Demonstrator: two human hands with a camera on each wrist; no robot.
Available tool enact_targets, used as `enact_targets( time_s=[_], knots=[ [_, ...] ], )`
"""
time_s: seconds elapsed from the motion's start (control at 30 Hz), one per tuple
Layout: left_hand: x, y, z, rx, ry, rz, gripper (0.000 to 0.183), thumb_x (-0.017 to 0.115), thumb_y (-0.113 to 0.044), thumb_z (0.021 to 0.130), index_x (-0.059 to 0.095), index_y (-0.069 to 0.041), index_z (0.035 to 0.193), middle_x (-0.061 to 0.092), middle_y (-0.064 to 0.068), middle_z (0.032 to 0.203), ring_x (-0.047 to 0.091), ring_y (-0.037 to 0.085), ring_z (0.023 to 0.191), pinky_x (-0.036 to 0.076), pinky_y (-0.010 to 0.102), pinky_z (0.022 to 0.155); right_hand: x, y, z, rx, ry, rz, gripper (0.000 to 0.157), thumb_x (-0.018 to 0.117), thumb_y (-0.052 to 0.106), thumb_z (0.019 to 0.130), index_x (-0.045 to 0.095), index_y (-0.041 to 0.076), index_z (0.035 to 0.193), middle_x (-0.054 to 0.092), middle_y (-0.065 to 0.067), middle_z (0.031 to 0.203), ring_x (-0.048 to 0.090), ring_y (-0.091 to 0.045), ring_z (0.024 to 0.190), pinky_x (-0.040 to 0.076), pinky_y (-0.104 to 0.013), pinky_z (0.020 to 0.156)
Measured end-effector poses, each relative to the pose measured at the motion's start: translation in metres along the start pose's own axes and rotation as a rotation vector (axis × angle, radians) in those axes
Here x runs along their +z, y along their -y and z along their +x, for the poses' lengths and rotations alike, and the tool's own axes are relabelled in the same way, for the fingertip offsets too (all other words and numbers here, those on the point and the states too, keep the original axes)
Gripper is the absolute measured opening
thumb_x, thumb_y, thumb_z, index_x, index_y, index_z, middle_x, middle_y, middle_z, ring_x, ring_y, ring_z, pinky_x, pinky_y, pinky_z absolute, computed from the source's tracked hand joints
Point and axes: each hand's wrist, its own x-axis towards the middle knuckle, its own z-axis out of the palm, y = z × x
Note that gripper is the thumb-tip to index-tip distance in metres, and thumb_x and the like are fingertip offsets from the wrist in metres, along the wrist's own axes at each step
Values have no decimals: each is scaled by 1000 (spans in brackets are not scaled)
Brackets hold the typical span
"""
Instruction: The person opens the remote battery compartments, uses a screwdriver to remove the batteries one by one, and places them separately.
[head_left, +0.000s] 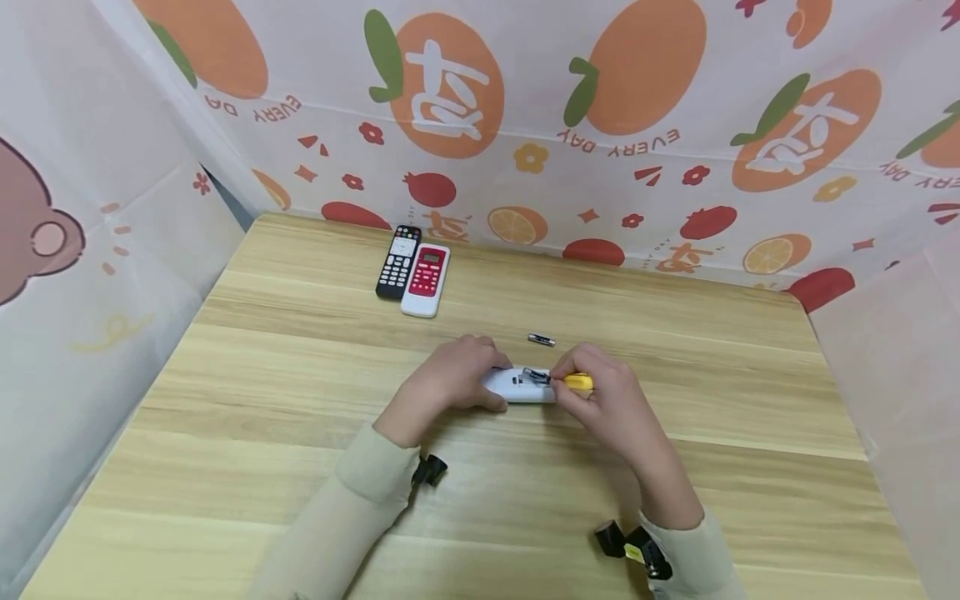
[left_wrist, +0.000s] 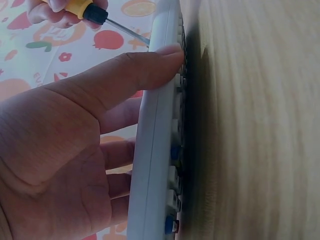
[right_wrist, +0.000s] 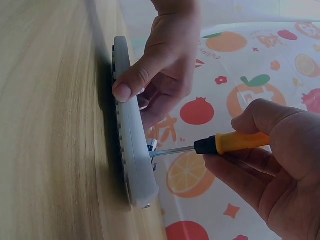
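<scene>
A white remote control (head_left: 525, 394) lies button side down on the wooden table. My left hand (head_left: 463, 375) grips its left end by the long edges, the thumb (left_wrist: 155, 67) along the near edge. In my right hand (head_left: 602, 392) is a screwdriver with a yellow handle (head_left: 580, 382) and a black collar (right_wrist: 205, 146), pinched between thumb and fingers. Its metal shaft (right_wrist: 175, 151) reaches into the back of the remote. A battery (right_wrist: 152, 144) pokes up there beside the tip. Behind the remote, a loose battery (head_left: 541, 340) lies on the tabletop.
Toward the back left, a black remote (head_left: 398, 262) and a white remote with a red button panel (head_left: 426, 281) lie side by side. A fruit-print cloth (head_left: 525, 192) hangs along the table's far edge. The wooden table (head_left: 285, 400) spreads out around both hands.
</scene>
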Motion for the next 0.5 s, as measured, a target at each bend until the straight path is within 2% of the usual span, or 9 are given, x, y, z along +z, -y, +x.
enact_targets(
  time_s=[0.5],
  knots=[
    [2,1,4,-3,17,12,55,88,-39,72,72,-18,121,67,1,111,58,19,97,49,38,86,-4,-6,0,15,-34,0,2,69,18,92,68,17,91,67,10,96,62,-8,92,53,-34,83]
  ],
)
